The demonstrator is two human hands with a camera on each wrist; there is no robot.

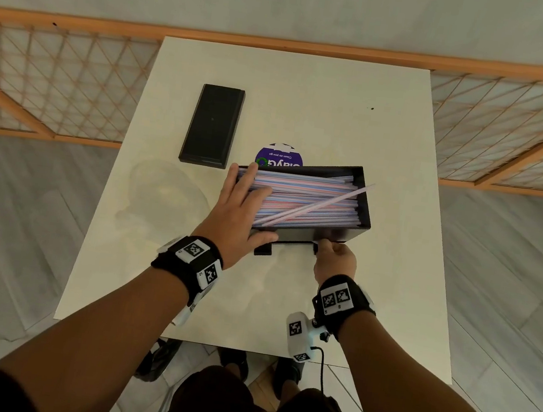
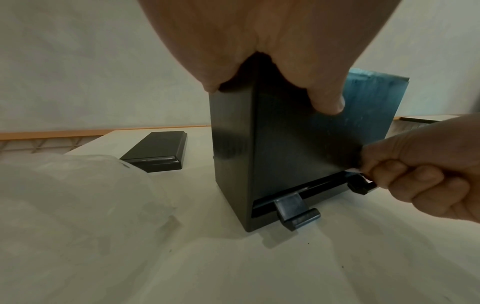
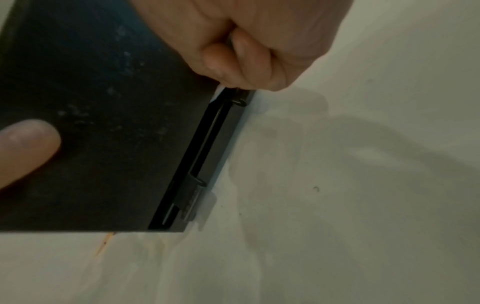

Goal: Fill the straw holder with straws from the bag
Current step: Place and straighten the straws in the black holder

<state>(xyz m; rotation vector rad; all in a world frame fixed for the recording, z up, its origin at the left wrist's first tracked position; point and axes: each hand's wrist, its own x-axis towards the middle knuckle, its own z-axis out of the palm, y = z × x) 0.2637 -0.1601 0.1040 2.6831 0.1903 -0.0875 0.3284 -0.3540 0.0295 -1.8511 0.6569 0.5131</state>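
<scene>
The black straw holder [image 1: 365,204] stands open-topped mid-table, packed with pink and blue striped straws [image 1: 303,189]. One pale straw [image 1: 327,203] lies slantwise across the pile, its tip over the right wall. My left hand [image 1: 245,209] grips the holder's left end, fingers over the straws and thumb [image 2: 327,102] on the front face [image 2: 285,154]. My right hand [image 1: 334,254] is curled at the right end of the bottom dispensing slot [image 2: 298,191], pinching what looks like a whitish straw end [image 3: 219,88]. The clear bag [image 1: 161,191] lies crumpled to the left.
The holder's black lid [image 1: 212,125] lies flat at the back left of the white table [image 1: 390,290]. A purple round sticker [image 1: 280,157] shows behind the holder. A wooden lattice rail [image 1: 56,73] runs behind the table.
</scene>
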